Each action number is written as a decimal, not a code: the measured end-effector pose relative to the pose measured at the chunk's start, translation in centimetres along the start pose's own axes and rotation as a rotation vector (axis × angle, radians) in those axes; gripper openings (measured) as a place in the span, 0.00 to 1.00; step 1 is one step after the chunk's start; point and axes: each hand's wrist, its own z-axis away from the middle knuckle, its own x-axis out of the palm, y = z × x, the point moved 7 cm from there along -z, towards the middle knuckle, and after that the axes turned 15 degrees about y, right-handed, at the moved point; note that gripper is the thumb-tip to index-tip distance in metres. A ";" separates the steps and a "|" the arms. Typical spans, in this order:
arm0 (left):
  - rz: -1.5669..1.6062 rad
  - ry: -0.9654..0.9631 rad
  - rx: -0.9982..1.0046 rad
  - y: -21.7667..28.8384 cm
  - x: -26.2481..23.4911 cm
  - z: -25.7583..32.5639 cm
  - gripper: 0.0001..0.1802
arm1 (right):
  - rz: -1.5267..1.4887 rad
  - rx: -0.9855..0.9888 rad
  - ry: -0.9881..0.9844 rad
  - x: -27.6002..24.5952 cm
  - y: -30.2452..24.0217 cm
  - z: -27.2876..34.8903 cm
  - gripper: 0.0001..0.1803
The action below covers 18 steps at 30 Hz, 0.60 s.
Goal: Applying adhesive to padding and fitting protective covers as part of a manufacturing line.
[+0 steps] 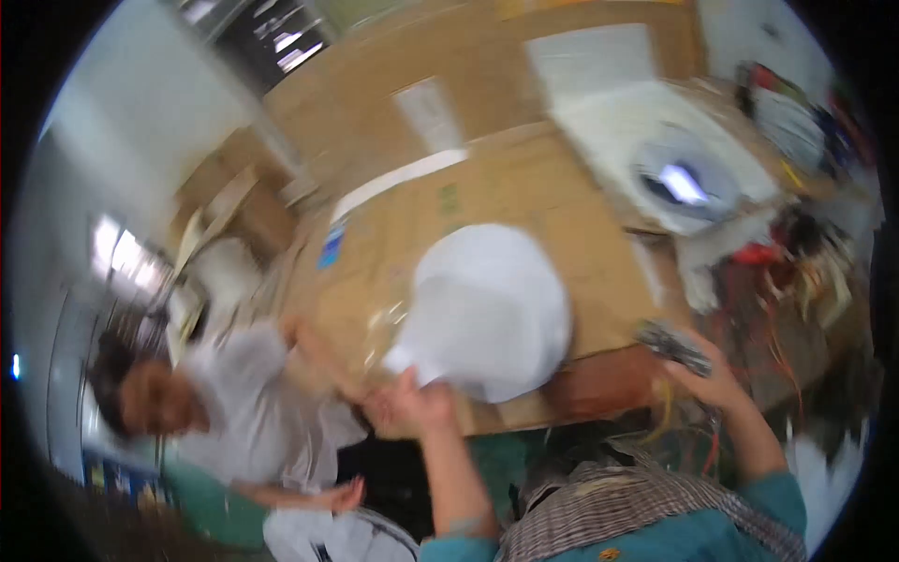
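A white, roundish, thin sheet-like piece (496, 309) lies on the cardboard-covered table in front of me, its near left corner drawn to a point. My left hand (426, 405) is closed at that corner, the thumb up against its edge; blur hides the exact grip. Close beside it is the hand (375, 405) of another person. To the right of the table's front edge, my right hand (707, 370) is wrapped round a dark grey, long tool (672, 346), whose kind the blur does not show.
The person in a white shirt (257, 398) is at the table's left. Brown cardboard (365, 281) covers the tabletop. At the back right, a clear round container (716, 197) with a bright screen sits on white sheets (618, 122). Tangled cords and cloth (796, 272) lie on the right.
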 end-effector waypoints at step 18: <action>-0.679 0.001 1.104 1.4 22.5 9.0 0.19 | 0.438 -0.348 0.727 -10.4 18.3 -27.5 0.21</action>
